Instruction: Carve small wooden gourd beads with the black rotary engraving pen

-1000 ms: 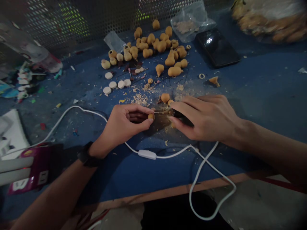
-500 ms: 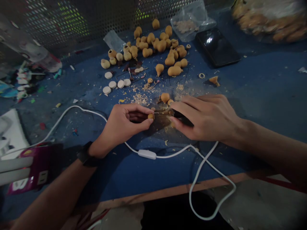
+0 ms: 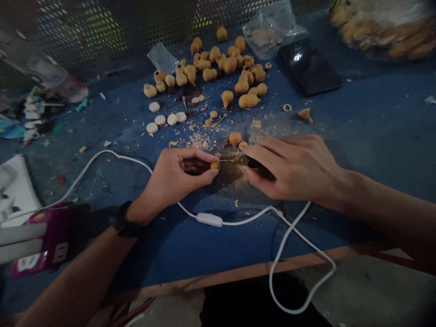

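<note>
My left hand (image 3: 177, 175) pinches a small tan gourd piece (image 3: 214, 165) between thumb and fingers, low over the blue table (image 3: 374, 136). My right hand (image 3: 293, 165) is closed round a dark thin-tipped tool (image 3: 254, 162). The tool's fine metal tip (image 3: 226, 160) points left and meets the piece. Another small tan gourd (image 3: 235, 138) lies just behind the hands among wood shavings (image 3: 200, 138).
A heap of tan gourds (image 3: 225, 68) lies at the back, with white discs (image 3: 165, 119) to its left. A black phone (image 3: 309, 67) and plastic bags (image 3: 269, 29) sit back right. A white cable with switch (image 3: 209, 220) runs under my wrists. A magenta box (image 3: 51, 236) lies left.
</note>
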`<state>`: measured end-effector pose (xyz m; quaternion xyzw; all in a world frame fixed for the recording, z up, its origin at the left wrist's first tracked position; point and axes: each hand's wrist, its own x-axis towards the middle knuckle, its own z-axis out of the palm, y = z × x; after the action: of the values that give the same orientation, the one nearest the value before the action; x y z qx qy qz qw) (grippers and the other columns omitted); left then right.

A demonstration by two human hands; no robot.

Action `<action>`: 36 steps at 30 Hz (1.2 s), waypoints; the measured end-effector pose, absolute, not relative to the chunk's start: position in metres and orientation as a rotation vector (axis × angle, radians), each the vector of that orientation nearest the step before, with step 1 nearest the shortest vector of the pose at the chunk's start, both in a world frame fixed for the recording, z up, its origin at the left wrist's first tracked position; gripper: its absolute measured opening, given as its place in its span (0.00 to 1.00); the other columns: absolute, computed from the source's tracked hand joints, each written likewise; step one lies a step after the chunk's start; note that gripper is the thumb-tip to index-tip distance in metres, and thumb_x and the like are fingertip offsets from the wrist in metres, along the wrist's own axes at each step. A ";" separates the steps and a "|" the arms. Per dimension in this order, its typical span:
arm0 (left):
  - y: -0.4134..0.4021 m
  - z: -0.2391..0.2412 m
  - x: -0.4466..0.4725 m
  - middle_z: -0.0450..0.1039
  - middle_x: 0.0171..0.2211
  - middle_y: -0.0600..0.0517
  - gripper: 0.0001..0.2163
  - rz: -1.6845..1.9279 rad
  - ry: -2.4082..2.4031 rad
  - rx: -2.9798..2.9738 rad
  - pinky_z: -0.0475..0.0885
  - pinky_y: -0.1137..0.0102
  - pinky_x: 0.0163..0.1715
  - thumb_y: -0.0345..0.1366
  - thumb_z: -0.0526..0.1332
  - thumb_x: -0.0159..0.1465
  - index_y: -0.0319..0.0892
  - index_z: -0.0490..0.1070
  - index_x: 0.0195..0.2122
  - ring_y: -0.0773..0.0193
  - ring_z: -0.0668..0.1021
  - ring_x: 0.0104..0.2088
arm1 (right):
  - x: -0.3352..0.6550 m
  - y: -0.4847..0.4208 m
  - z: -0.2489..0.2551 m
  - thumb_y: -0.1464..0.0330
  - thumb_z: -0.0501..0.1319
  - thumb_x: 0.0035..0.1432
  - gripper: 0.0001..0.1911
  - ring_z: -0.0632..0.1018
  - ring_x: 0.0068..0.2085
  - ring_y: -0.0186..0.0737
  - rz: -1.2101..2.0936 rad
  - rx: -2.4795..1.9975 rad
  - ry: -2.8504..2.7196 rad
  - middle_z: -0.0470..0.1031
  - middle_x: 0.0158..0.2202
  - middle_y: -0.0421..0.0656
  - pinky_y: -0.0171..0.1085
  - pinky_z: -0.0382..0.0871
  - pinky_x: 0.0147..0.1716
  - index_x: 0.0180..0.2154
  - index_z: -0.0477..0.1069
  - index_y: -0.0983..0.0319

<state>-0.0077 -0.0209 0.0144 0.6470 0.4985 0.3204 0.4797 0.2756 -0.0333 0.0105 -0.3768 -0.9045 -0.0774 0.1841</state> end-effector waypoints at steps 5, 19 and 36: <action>-0.021 0.014 -0.008 0.93 0.36 0.49 0.11 0.791 1.208 1.576 0.93 0.68 0.38 0.40 0.84 0.58 0.44 0.91 0.39 0.54 0.93 0.36 | 0.275 -0.034 0.009 0.64 0.58 0.79 0.15 0.83 0.33 0.44 -0.267 -1.032 -2.546 0.89 0.42 0.49 0.41 0.63 0.31 0.48 0.83 0.61; -0.021 0.015 -0.008 0.93 0.36 0.49 0.09 0.798 1.188 1.583 0.93 0.68 0.39 0.38 0.83 0.59 0.44 0.91 0.39 0.53 0.94 0.37 | 0.276 -0.034 0.007 0.65 0.59 0.78 0.14 0.82 0.35 0.45 -0.257 -1.042 -2.541 0.88 0.42 0.49 0.42 0.62 0.33 0.49 0.84 0.60; -0.021 0.013 -0.008 0.93 0.36 0.48 0.10 0.809 1.187 1.571 0.92 0.69 0.37 0.38 0.84 0.58 0.43 0.91 0.39 0.54 0.94 0.36 | 0.278 -0.033 0.005 0.66 0.61 0.76 0.11 0.80 0.32 0.43 -0.251 -0.954 -2.490 0.86 0.39 0.47 0.43 0.61 0.32 0.47 0.84 0.61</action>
<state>-0.0080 -0.0206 0.0133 0.6454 0.4876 0.3323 0.4850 0.2776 -0.0328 0.0053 -0.3467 -0.9048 -0.0911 0.2297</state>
